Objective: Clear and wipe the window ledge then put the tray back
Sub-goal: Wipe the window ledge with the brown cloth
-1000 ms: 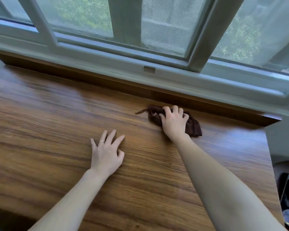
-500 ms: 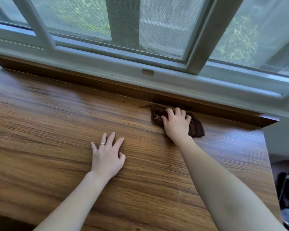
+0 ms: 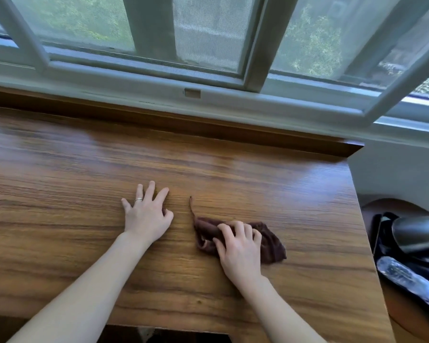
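A wide wooden window ledge [image 3: 60, 194] runs under the window. On it lies a crumpled dark brown cloth [image 3: 270, 240], right of the middle, with a loose thread trailing toward the window. My right hand [image 3: 238, 246] presses down on the cloth with curled fingers, covering its middle. My left hand [image 3: 146, 214] rests flat on the bare wood just left of the cloth, fingers spread, a ring on one finger. No tray is in view.
The grey window frame [image 3: 208, 100] and a raised wooden strip [image 3: 233, 129] bound the ledge at the back. The ledge ends at the right; below it sit a dark bag [image 3: 416, 233] and a plastic bottle [image 3: 406, 276].
My right hand has dragged the cloth from the back edge by the window toward me. My left hand stays in place on the wood.
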The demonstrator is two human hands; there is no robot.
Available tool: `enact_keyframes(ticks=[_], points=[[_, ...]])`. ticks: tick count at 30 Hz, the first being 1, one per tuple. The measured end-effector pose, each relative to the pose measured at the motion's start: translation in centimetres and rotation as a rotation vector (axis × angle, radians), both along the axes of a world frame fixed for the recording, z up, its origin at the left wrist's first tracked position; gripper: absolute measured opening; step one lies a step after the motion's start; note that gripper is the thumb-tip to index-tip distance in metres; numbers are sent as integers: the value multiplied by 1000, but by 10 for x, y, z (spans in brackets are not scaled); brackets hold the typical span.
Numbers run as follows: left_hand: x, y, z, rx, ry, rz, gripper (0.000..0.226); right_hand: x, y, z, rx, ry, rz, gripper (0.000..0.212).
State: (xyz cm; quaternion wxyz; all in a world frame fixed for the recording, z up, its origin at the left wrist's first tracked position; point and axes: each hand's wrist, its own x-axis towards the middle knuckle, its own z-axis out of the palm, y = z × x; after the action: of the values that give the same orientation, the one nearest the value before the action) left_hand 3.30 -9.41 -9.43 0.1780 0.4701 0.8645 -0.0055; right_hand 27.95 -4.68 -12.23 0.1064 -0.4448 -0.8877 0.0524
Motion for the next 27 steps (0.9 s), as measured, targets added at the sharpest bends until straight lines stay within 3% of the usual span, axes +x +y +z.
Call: enact_keyframes(ticks=[5, 10, 15, 27], points=[[5, -1, 6, -39, -10, -25, 65, 26, -56, -1, -14, 7, -18, 25], [22, -6, 6, 42, 0, -266, 66, 41, -91, 0, -32, 20, -28, 25], [41, -13, -5, 94, -5, -357, 61, 54, -117, -1, -29, 22, -20, 26], [37, 3, -9, 150, 80, -264, 66, 54, -84, -7, 2, 4, 40, 26]])
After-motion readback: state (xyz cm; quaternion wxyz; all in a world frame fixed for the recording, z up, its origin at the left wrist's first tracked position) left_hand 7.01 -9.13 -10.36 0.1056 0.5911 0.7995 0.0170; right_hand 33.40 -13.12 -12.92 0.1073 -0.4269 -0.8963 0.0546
